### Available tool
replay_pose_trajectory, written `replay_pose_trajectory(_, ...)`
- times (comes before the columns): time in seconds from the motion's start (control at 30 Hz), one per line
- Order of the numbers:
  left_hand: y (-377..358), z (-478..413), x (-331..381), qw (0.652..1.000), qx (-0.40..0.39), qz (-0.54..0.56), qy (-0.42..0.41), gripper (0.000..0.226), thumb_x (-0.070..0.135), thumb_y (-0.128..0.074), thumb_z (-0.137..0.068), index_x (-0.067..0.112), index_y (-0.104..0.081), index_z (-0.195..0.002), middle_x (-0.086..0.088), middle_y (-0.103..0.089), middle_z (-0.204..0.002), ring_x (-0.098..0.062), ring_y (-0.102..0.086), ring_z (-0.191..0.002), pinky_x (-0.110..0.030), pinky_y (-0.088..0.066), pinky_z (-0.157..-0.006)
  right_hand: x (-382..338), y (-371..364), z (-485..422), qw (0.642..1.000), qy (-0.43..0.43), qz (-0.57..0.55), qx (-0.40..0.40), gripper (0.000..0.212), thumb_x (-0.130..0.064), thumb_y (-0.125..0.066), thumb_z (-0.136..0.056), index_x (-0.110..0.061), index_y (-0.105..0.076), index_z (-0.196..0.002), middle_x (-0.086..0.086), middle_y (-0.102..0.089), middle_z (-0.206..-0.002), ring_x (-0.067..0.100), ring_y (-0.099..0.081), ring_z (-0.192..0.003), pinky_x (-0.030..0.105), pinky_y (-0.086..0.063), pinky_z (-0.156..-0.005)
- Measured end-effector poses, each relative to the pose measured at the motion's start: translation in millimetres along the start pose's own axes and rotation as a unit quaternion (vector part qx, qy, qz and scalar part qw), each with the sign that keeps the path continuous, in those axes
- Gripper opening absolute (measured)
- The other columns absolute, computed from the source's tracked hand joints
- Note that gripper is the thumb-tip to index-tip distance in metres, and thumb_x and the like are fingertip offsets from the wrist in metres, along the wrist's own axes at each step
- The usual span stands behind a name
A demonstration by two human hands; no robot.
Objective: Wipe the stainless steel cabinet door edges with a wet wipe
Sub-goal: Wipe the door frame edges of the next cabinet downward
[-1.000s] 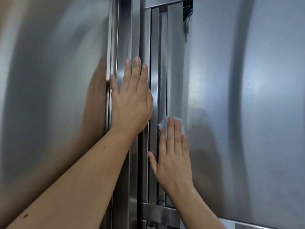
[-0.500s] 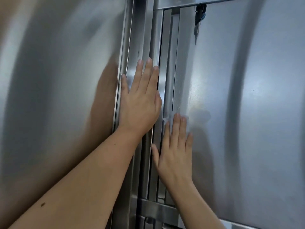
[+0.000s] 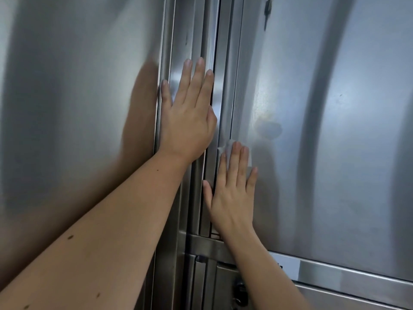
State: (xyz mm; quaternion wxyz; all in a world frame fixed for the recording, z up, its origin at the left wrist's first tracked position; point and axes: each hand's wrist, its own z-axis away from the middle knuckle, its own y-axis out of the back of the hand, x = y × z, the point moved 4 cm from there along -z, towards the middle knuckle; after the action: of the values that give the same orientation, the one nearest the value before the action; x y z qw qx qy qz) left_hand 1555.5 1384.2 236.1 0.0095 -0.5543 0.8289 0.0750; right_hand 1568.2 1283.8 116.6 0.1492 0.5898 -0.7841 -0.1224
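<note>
Two stainless steel cabinet doors fill the view: a left door (image 3: 78, 108) and a right door (image 3: 335, 153), with vertical edge strips (image 3: 225, 74) between them. My left hand (image 3: 187, 117) lies flat, fingers straight, on the left door's edge. My right hand (image 3: 232, 191) presses a white wet wipe (image 3: 228, 147) flat against the left edge of the right door; only the wipe's top shows above my fingertips. A damp smear (image 3: 268, 130) sits just above the wipe.
A key (image 3: 268, 7) hangs in a lock at the top of the right door. Below runs a horizontal rail (image 3: 335, 274), with a lower compartment's lock (image 3: 240, 289) beneath it.
The view has shifted, so the doors and both hands sit further right in frame. My right hand with the wipe has slid slightly down the right door's edge. My left hand stays in place.
</note>
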Motion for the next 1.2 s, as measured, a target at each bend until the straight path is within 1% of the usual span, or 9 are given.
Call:
replay_pose_trajectory(0.1, 0, 0, -1, 1.000, -0.002, -0.009, -0.002, 0.058, 0.018, -0.029, -0.093, 0.011, -0.014, -0.149, -0.007, -0.006, -0.157, -0.023, -0.001, -0.144, -0.046, 0.002, -0.113, -4, -10, 31, 1.000, -0.002, -0.011, -0.007, 0.066, -0.044, -0.025, -0.093, -0.002, -0.032, -0.143, 0.020, -0.018, -0.151, 0.036, -0.012, -0.141, 0.052, -0.015, -0.111)
replay_pose_trajectory(0.3, 0, 1, 0, 1.000, -0.012, -0.017, 0.002, 0.058, 0.017, -0.026, -0.093, 0.012, -0.013, -0.149, -0.006, -0.005, -0.157, -0.023, 0.000, -0.144, -0.045, 0.001, -0.113, -10, -27, 109, 0.997, 0.021, -0.020, -0.078, 0.065, -0.045, -0.016, -0.094, -0.005, -0.036, -0.141, 0.015, -0.013, -0.155, 0.028, -0.006, -0.141, 0.047, -0.007, -0.112)
replay_pose_trajectory(0.43, 0, 2, 0, 1.000, -0.019, -0.017, 0.003, 0.059, 0.017, -0.026, -0.093, 0.012, -0.012, -0.149, -0.006, -0.003, -0.157, -0.023, 0.001, -0.144, -0.045, 0.000, -0.113, -11, -18, 107, 0.995, 0.017, -0.038, -0.095, 0.067, -0.046, -0.023, -0.088, -0.006, -0.039, -0.139, 0.013, -0.020, -0.152, 0.025, -0.002, -0.140, 0.046, -0.003, -0.111)
replay_pose_trajectory(0.6, 0, 2, 0, 1.000, -0.016, -0.014, 0.003, 0.059, 0.017, -0.027, -0.092, 0.012, -0.013, -0.149, -0.007, -0.005, -0.157, -0.024, -0.001, -0.144, -0.045, 0.000, -0.113, -7, -7, 64, 0.995, -0.001, -0.056, -0.082, 0.068, -0.044, -0.013, -0.091, -0.006, -0.017, -0.147, 0.012, 0.003, -0.153, 0.024, 0.016, -0.141, 0.047, 0.016, -0.110)
replay_pose_trajectory(0.77, 0, 2, -1, 1.000, -0.012, -0.015, 0.001, 0.059, 0.018, -0.027, -0.092, 0.011, -0.013, -0.149, -0.008, -0.006, -0.157, -0.024, -0.002, -0.144, -0.046, -0.001, -0.113, -4, -5, 74, 0.996, -0.008, -0.047, -0.072, 0.063, -0.043, -0.025, -0.090, -0.008, -0.037, -0.141, 0.016, -0.022, -0.150, 0.028, -0.012, -0.143, 0.053, -0.010, -0.112)
replay_pose_trajectory(0.93, 0, 2, 0, 1.000, -0.012, -0.013, 0.003, 0.060, 0.017, -0.025, -0.091, 0.011, -0.014, -0.149, -0.007, -0.006, -0.157, -0.024, -0.002, -0.144, -0.046, -0.001, -0.113, -7, -14, 117, 0.993, -0.001, -0.069, -0.100, 0.064, -0.043, -0.021, -0.091, -0.004, -0.044, -0.136, 0.017, -0.029, -0.148, 0.028, -0.008, -0.139, 0.044, -0.010, -0.111)
replay_pose_trajectory(1.03, 1, 2, 0, 1.000, -0.012, -0.012, 0.003, 0.059, 0.017, -0.025, -0.091, 0.011, -0.014, -0.149, -0.007, -0.006, -0.157, -0.023, -0.002, -0.144, -0.046, 0.000, -0.113, -8, -13, 119, 0.990, -0.015, -0.092, -0.102, 0.065, -0.040, -0.030, -0.085, -0.003, -0.044, -0.136, 0.019, -0.028, -0.149, 0.028, -0.009, -0.139, 0.043, -0.008, -0.111)
replay_pose_trajectory(1.13, 0, 3, 1, 1.000, -0.010, -0.012, 0.006, 0.059, 0.016, -0.026, -0.091, 0.011, -0.014, -0.149, -0.006, -0.006, -0.157, -0.023, -0.002, -0.144, -0.046, 0.000, -0.113, -6, -14, 118, 0.988, -0.002, -0.115, -0.100, 0.067, -0.038, -0.033, -0.084, -0.005, -0.032, -0.142, 0.015, -0.015, -0.154, 0.027, -0.008, -0.140, 0.043, -0.004, -0.112)
replay_pose_trajectory(1.2, 0, 2, 1, 1.000, -0.005, -0.010, 0.008, 0.059, 0.016, -0.027, -0.091, 0.011, -0.014, -0.149, -0.006, -0.006, -0.157, -0.023, -0.002, -0.144, -0.045, 0.001, -0.113, -2, -15, 119, 0.987, 0.008, -0.134, -0.093, 0.068, -0.036, -0.035, -0.084, -0.003, -0.026, -0.142, 0.016, -0.018, -0.154, 0.027, -0.010, -0.140, 0.044, -0.005, -0.112)
